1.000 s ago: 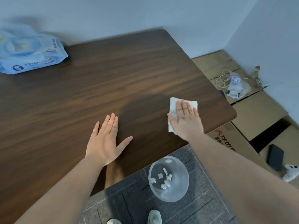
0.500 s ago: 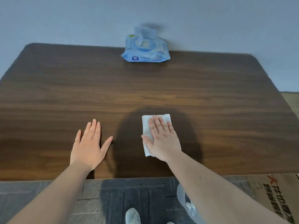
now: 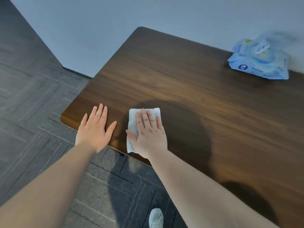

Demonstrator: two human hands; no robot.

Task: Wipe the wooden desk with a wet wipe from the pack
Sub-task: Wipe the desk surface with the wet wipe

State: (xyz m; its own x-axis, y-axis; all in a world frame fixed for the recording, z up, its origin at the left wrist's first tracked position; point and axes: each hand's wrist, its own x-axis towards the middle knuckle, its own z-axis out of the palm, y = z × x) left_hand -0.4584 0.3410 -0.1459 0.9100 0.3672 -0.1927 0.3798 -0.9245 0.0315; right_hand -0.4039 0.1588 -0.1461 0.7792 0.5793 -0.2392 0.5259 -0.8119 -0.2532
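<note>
R hand (image 3: 148, 134) flat on wipe (image 3: 131, 127); pack (image 3: 259, 65) far corner, L hand (image 3: 95, 129) beside.

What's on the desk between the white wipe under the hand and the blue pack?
Nothing. In the head view, only bare dark wooden desk lies between the white wet wipe under the right hand and the blue wipe pack.

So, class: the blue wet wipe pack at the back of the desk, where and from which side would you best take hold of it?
Probably across the pack's short width, coming down from above. It lies flat on the wooden desk close against the wall, so the far side is blocked. The body looks soft; close the grip on its two side edges, clear of the raised flap on top.
</note>
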